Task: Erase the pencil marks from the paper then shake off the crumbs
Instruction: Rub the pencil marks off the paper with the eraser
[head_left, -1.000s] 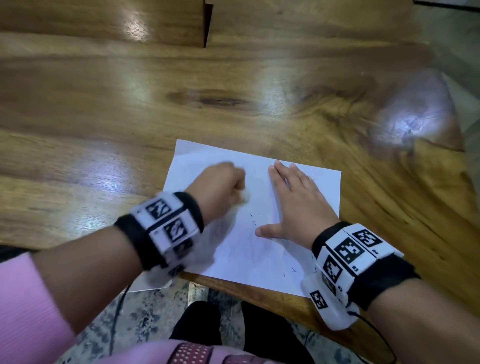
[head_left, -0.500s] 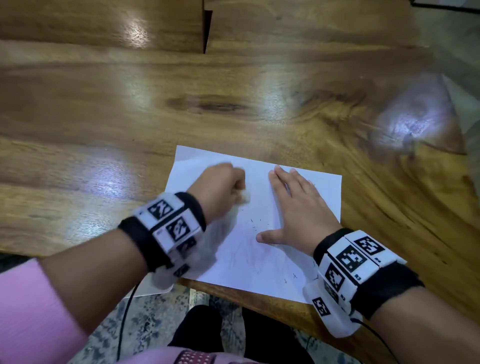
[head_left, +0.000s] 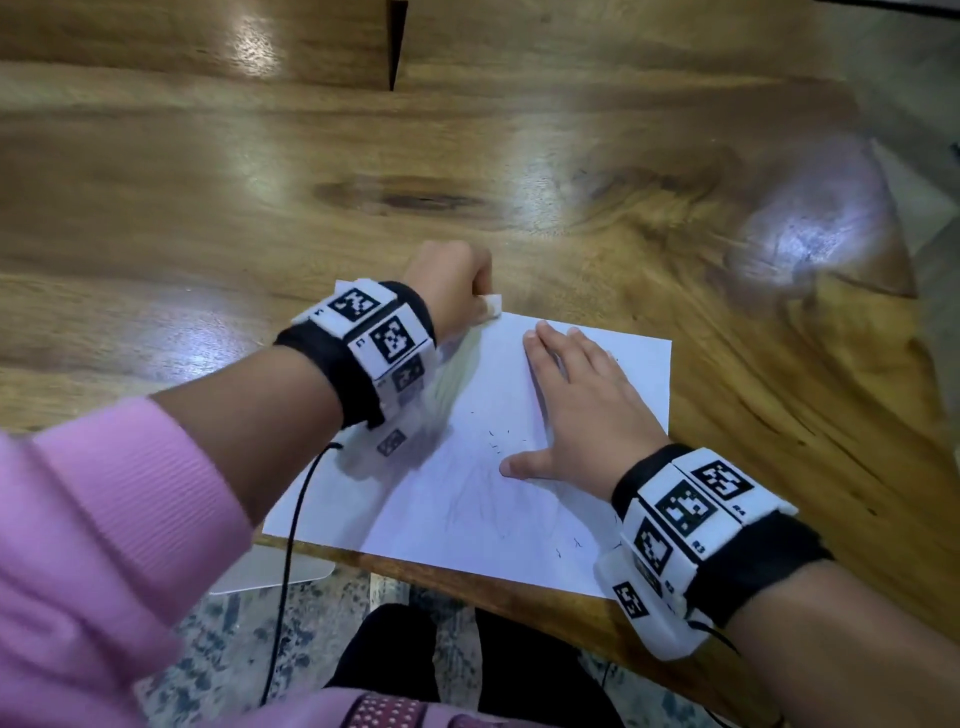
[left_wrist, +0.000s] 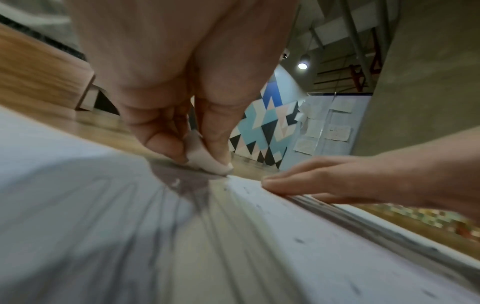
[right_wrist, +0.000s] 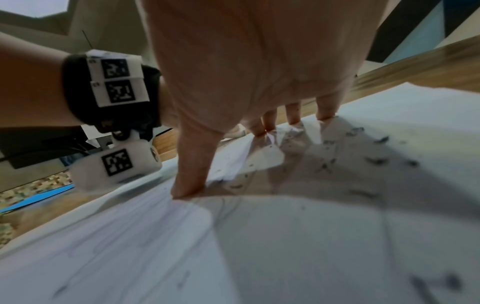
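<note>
A white sheet of paper (head_left: 467, 499) with faint pencil lines lies at the near edge of the wooden table (head_left: 208, 208). My left hand (head_left: 452, 286) pinches a white eraser (head_left: 491, 306) at the paper's far edge; the left wrist view shows the eraser (left_wrist: 205, 160) between thumb and fingers, its tip on the sheet (left_wrist: 78, 205). My right hand (head_left: 582, 410) lies flat on the paper's right half, fingers straight and thumb spread, pressing it down. Dark eraser crumbs (right_wrist: 374, 160) lie scattered on the paper (right_wrist: 285, 246) beyond the right hand's fingers (right_wrist: 293, 115).
The table's near edge (head_left: 467, 587) runs just under the paper, with patterned floor and my dark trouser legs (head_left: 395, 654) below. A cable (head_left: 291, 545) hangs from the left wrist. A gap between table boards (head_left: 397, 47) shows at the far top.
My left hand with the eraser has slid away from me, from the middle of the sheet to its far edge. The right hand has stayed flat on the paper.
</note>
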